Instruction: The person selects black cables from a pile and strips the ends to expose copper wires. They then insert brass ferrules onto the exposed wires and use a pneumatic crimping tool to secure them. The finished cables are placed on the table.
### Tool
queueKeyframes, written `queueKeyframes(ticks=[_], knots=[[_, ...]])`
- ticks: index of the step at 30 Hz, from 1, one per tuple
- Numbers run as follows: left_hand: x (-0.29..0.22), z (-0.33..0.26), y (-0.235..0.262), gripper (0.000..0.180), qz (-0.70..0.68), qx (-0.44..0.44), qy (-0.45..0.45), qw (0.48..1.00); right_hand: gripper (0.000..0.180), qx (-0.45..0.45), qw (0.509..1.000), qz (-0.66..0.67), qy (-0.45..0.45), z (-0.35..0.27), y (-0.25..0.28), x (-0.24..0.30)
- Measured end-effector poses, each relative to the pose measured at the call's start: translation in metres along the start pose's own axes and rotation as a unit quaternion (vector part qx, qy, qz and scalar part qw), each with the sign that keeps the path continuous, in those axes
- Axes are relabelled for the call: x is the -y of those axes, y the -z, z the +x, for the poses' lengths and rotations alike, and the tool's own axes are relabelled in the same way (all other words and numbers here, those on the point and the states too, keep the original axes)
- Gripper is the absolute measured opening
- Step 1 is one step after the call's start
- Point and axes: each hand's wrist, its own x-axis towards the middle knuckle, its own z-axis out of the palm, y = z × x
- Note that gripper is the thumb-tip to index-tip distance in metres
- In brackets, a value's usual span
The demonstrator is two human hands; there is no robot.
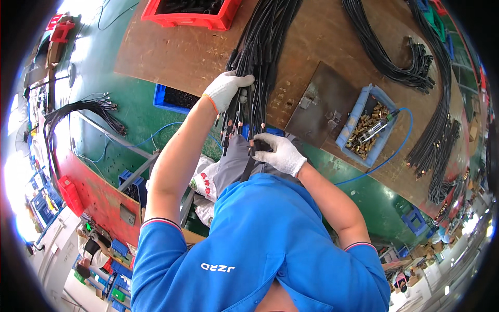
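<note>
A thick bundle of black cables runs down over the table's near edge, with bare copper-coloured ends hanging at the bottom. My left hand, in a white knit glove, is closed around a cable at the bundle's left side, its thumb lying across the front. Lower down, my right hand, also gloved, pinches the end of one black cable between thumb and fingers near its copper tip. The fingers of my left hand are partly hidden behind the cables.
On the brown table stand a red bin and a blue bin of brass fittings with an air tool lying in it. A blue hose trails off. More cable bundles lie right. Blue bins sit below the edge.
</note>
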Motion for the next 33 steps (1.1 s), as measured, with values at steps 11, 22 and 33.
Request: queueKeyframes(ticks=[11,22,33], knots=[[0.002,-0.008,-0.007,0.019,0.020,-0.038,-0.040,0.998,0.058,0.027,0.996,-0.083,-0.029,-0.023,0.003,-0.001],[0.008,-0.003,-0.002,0.020,0.000,-0.035,-0.029,0.999,0.043,-0.014,0.989,0.134,-0.065,-0.005,-0.009,0.003],[0.003,-0.007,0.019,0.019,-0.001,-0.019,0.001,1.000,0.024,-0.007,0.992,0.118,-0.031,0.041,-0.049,0.013]])
